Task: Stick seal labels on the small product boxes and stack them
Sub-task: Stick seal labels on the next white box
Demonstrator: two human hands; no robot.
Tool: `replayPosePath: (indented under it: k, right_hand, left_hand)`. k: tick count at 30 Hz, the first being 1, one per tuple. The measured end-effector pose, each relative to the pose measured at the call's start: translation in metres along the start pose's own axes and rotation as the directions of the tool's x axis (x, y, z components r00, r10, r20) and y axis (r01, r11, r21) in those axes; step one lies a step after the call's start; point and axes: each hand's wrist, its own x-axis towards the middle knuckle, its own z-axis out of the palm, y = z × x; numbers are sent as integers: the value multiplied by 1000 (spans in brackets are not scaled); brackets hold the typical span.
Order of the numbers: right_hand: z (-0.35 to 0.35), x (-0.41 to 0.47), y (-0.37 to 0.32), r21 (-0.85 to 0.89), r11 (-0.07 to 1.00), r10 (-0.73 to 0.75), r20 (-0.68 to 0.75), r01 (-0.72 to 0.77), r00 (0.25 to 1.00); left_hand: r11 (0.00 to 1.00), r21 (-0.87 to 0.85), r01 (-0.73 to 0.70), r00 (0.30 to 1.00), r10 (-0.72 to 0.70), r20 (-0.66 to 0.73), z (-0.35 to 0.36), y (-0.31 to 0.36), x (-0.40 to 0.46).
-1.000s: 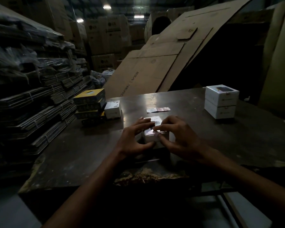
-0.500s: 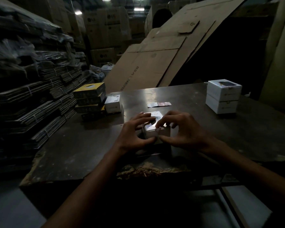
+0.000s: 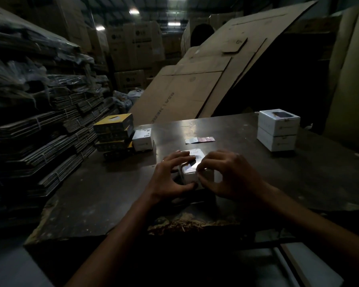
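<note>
The box [image 3: 192,169] sits on the desk [image 3: 247,175] near its front edge, centred. The left hand [image 3: 170,175] grips its left side, fingers curled. The right hand [image 3: 226,175] pinches its right edge. A label strip [image 3: 199,139] lies behind; a two-box stack [image 3: 278,129] stands at the right rear.

The scene was very dim, lit only by a few ceiling lights [image 3: 134,11] glowing at the top centre of the frame. A pale glare lay on the table [image 3: 195,127] mid-frame, while the lower third sank into near-black shadow. Wide-angle distortion bent the edges, and the fingertips looked slightly blurred.
</note>
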Motion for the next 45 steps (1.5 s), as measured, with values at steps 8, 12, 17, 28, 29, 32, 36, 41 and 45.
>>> replayPosePath:
  k: [8,12,17,28,29,32,36,41,45]
  right_hand:
    - [6,-3,5,-103,993,-56,2,56,998]
    - [7,-5,4,-127,989,-85,-19,82,996]
    - [9,-9,4,11,1000,6,-70,-6,998]
    - [1,-12,1,349,881,361,-59,-320,931]
    - [1,-12,0,368,863,393,-56,-347,918]
    - [-3,-13,-5,417,806,498,-90,-421,863]
    - [-9,-13,-10,468,776,513,-77,-423,855]
    - [0,-13,-8,629,630,587,-1,-455,810]
    - [2,-13,-2,715,493,660,64,-496,749]
  left_hand:
    - [1000,19,20,1000,-20,10,0,0,0]
    - [1000,-7,23,1000,-22,11,0,1,-1]
    - [1000,11,21,1000,-21,-2,0,3,0]
    - [985,174,-15,995,32,-96,0,9,-2]
    - [982,187,-15,994,36,-105,0,10,-3]
    - [974,225,10,989,23,-143,0,9,-5]
    - [973,225,51,990,-19,-142,2,9,-4]
    - [955,284,92,984,-43,-173,3,11,-4]
    - [927,347,141,967,-53,-251,2,15,-7]
